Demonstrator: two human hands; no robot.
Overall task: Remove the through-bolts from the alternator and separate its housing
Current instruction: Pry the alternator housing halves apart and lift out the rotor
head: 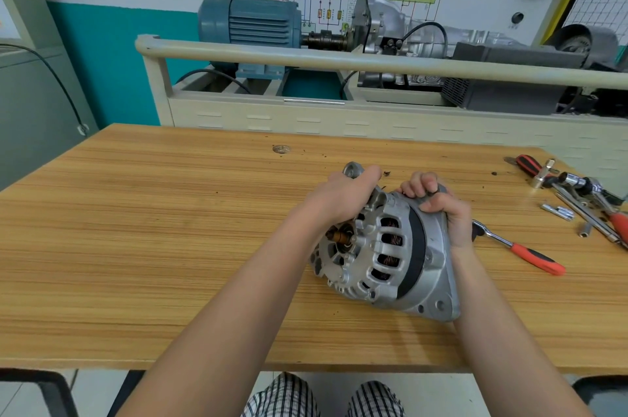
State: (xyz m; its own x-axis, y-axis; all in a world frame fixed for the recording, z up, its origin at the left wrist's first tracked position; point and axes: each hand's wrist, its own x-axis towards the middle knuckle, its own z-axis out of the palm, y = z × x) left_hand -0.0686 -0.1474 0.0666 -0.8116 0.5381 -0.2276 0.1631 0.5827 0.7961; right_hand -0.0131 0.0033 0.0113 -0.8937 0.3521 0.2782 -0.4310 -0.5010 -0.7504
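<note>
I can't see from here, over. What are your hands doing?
Left hand and right hand both grip alternator. Housing halves together. Ratchet lies beside it.

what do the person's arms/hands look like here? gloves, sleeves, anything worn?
Both arms are bare from the lower frame edge to the fingers: no sleeves in view. The left hand and right hand have no gloves, and no watch, rings, bands or markings show. The only clothing in view is checked black-and-white fabric over the knees at the bottom of the head view.
</note>
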